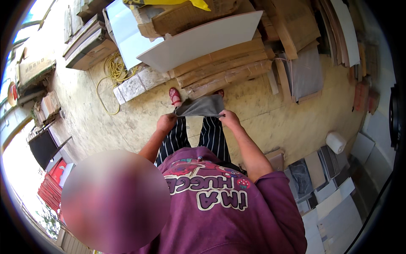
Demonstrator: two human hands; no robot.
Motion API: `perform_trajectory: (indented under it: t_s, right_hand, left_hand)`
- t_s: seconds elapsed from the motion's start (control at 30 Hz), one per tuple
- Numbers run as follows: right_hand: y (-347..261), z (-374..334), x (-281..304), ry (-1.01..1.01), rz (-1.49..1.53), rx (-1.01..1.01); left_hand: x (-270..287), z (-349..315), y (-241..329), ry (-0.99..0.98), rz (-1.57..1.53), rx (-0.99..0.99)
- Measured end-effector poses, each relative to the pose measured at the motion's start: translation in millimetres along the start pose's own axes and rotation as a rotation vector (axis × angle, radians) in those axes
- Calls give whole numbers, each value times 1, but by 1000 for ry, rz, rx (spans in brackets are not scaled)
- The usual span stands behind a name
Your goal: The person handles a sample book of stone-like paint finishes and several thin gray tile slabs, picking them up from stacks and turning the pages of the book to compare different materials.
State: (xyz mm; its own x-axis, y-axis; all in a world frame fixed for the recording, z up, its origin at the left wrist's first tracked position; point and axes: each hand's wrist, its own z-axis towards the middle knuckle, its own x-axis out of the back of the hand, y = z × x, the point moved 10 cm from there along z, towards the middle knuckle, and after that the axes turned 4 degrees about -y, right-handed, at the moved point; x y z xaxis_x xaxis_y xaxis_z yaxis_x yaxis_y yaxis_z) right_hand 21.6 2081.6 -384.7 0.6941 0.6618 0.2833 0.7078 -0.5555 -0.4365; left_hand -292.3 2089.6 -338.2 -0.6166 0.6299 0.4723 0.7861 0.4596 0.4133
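Note:
A grey cloth [200, 106] is stretched between my two hands, in front of my striped trousers. My left hand [166, 122] is closed on its left corner. At the right corner, the fingers of my right hand [229, 119] pinch the edge. The cloth bulges away from me toward a stack of flat cardboard boxes [228, 78]. Over those boxes, a large white panel [203, 42] leans at a slant, apart from both hands.
A coiled yellow hose or cord [117, 70] lies on the floor at the left, beside a pale slab [141, 84]. More boxes [89, 44] stand far left. At right are a white jug [335, 142] and several tile-like pieces [315, 169]. A blurred disc hides the lower left.

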Motion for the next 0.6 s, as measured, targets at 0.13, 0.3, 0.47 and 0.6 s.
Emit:
perform_trajectory:
  t_s: [0.13,0.3,0.47,0.6]
  right_hand:
    - [8,7,-6,5,57,-67]
    - [-3,13,-17,18,74,-11]
    - [-21,17,-27,60,62,120]
    - [-31,7,-28,18,113,71]
  left_hand:
    - [6,-2,5,45,-54,-7]
    - [12,-8,7,103,-118,5]
    - [-2,-8,7,131,-221,-48]
    - [-5,-15,20,125,-223,-80]
